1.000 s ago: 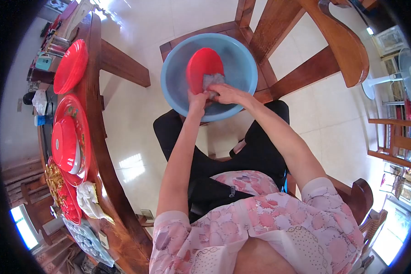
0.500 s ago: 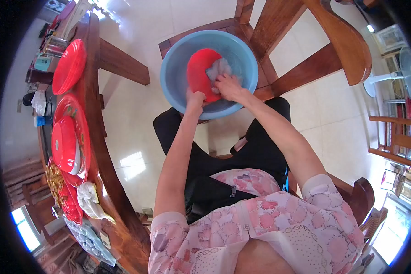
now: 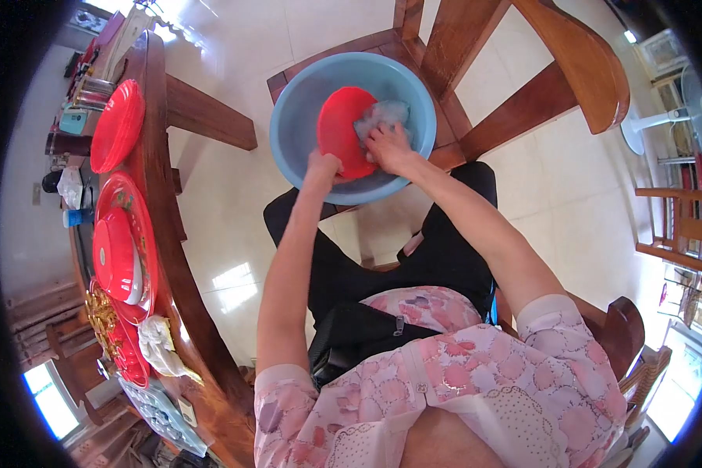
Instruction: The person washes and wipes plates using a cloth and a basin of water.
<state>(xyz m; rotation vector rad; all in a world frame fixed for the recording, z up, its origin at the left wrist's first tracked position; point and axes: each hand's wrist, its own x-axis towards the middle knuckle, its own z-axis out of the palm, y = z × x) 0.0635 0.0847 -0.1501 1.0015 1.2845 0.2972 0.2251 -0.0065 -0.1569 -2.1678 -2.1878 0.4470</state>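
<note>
A light-blue basin (image 3: 288, 156) rests on a wooden chair seat in front of my knees. Inside it, my left hand (image 3: 324, 165) is closed on the lower left rim of a red plate (image 3: 339, 129), which is tilted. My right hand (image 3: 390, 148) has its fingers curled over a pale, bluish mesh scrubber (image 3: 384, 115) at the plate's right side. The scrubber covers part of the plate's edge. Some water seems to be in the basin, but its level is hard to make out.
To the left, a wooden table (image 3: 199, 343) bears red plates (image 3: 117, 125), a red bowl (image 3: 113, 257) on a patterned red tray (image 3: 150, 234), and a crumpled white cloth (image 3: 160, 347). The chair's wooden armrest (image 3: 577, 54) rises at the upper right. Farther right stands another chair (image 3: 690, 226).
The red plate has turned in the basin and shows a narrower face now. The scrubber and my right hand have shifted slightly to the right and down. My left hand keeps hold of the rim.
</note>
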